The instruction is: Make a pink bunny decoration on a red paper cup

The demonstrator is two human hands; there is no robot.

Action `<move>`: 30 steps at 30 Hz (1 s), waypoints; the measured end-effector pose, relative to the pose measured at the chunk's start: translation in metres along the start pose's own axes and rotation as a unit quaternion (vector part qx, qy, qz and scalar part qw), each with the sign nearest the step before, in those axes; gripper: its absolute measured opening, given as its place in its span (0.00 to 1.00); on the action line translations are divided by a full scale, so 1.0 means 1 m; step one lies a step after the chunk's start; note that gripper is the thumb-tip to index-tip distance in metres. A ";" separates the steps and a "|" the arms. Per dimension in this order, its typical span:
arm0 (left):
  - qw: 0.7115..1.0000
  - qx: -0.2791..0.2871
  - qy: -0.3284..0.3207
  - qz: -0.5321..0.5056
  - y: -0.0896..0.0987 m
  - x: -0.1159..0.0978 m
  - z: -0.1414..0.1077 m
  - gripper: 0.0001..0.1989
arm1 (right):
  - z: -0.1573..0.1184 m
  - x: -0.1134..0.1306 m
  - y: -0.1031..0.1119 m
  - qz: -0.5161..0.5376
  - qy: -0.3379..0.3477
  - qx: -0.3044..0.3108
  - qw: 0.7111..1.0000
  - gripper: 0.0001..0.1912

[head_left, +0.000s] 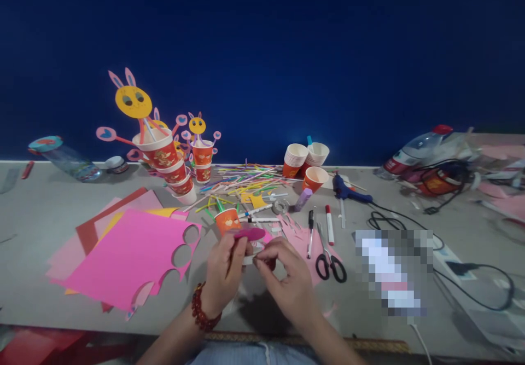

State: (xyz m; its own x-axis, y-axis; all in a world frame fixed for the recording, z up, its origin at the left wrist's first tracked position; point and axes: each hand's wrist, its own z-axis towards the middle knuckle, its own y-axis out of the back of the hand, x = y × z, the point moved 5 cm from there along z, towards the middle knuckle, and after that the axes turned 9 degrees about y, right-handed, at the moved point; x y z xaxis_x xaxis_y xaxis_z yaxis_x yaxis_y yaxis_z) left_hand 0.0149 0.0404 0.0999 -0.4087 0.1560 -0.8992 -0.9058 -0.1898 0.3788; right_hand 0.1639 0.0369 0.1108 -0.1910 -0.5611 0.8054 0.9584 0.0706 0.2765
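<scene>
My left hand (221, 274), with a beaded bracelet (199, 309) on its wrist, grips a magenta paper circle (253, 234) by its edge, held nearly flat. Close beside it, my right hand (289, 280) is closed in a pinch below the circle; a small pale strip (248, 259) shows between the hands, and I cannot make out what the fingers hold. Just beyond the left hand stands an orange paper cup (228, 220) with green sticks in it. Pink paper scraps (301, 239), a black pen (310, 233) and black-handled scissors (330, 266) lie to the right.
Pink sheets (131, 255) with round cut-outs lie left. Behind them stand stacked cups (162, 154) with yellow rabbit faces. Coloured sticks (246, 176), more cups (295, 154) and a blue glue gun (348, 190) lie farther back. Cables (414, 222) and a bottle (410, 151) are right.
</scene>
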 end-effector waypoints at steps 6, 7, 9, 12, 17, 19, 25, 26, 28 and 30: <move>0.988 0.081 0.093 -0.095 0.002 0.003 -0.001 0.12 | 0.001 -0.006 0.017 0.045 -0.036 -0.008 0.998 0.03; 0.986 0.104 0.092 -0.088 -0.001 0.002 -0.001 0.12 | 0.001 -0.005 0.017 0.042 -0.038 -0.006 0.998 0.03; 0.988 0.129 0.070 -0.050 -0.005 -0.003 -0.003 0.11 | 0.000 -0.005 0.016 0.035 -0.042 -0.004 0.998 0.04; 0.992 0.121 0.022 0.001 -0.009 -0.008 -0.006 0.11 | -0.001 -0.005 0.012 0.028 -0.049 -0.005 0.998 0.06; 0.991 0.113 -0.044 0.051 -0.014 -0.010 -0.010 0.07 | -0.003 -0.005 0.012 0.020 -0.040 -0.007 0.999 0.05; 0.991 0.112 -0.052 0.050 -0.014 -0.009 -0.011 0.06 | -0.003 -0.004 0.014 0.019 -0.037 -0.007 0.999 0.05; 0.992 0.121 0.011 -0.034 -0.016 -0.005 -0.012 0.08 | -0.001 0.000 0.013 0.030 -0.030 0.007 0.999 0.05; 0.990 0.122 0.031 -0.060 -0.017 -0.004 -0.012 0.08 | -0.002 0.000 0.013 0.029 -0.027 0.007 0.999 0.05; 0.985 0.123 0.067 -0.105 -0.017 -0.002 -0.011 0.09 | -0.004 -0.001 0.013 0.025 -0.020 0.005 0.999 0.05; 0.980 0.123 0.087 -0.133 -0.018 -0.002 -0.011 0.10 | -0.007 -0.002 0.013 0.022 -0.010 0.001 1.000 0.05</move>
State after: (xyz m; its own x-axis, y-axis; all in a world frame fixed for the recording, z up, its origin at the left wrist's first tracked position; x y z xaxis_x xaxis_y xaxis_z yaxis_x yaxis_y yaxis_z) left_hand 0.0330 0.0325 0.0929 -0.1491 -0.0035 -0.9888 -0.9858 0.0782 0.1484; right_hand 0.1779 0.0336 0.1091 -0.1538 -0.5409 0.8269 0.9656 0.0954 0.2420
